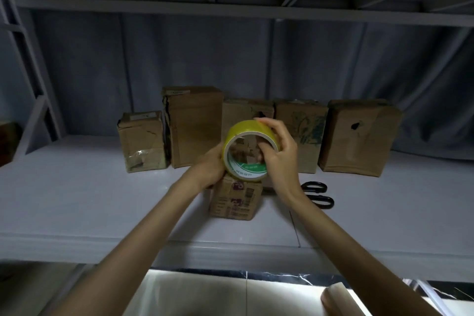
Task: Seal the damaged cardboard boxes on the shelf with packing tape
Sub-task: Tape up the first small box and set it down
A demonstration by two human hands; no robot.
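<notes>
Yellow, glossy tape wound on a wide ring: the roll of packing tape (248, 150) is held up in front of the row of boxes, its open core facing the camera with a green and white printed band along the lower inner rim. The left hand (211, 167) cups the roll from its left and underside, fingers curled behind it. The right hand (278, 147) grips the other side, fingertips hooked over the top edge and the thumb pressed into the core.

Directly below the roll sits a small cardboard box (235, 199) (printed with reddish marks and dark lines), standing forward of the others on the pale, smooth shelf (84, 200). Just right of it lie black-handled scissors (318, 194), their loops showing past the right wrist.

Behind, five brown cardboard boxes line the back: a short creased one (142, 141) with a patch of clear film, a tall one (195, 126) with a frayed left edge, a punctured one (246, 111), a scribbled one (301, 131), and a wide one (359, 136) with a dark hole.
</notes>
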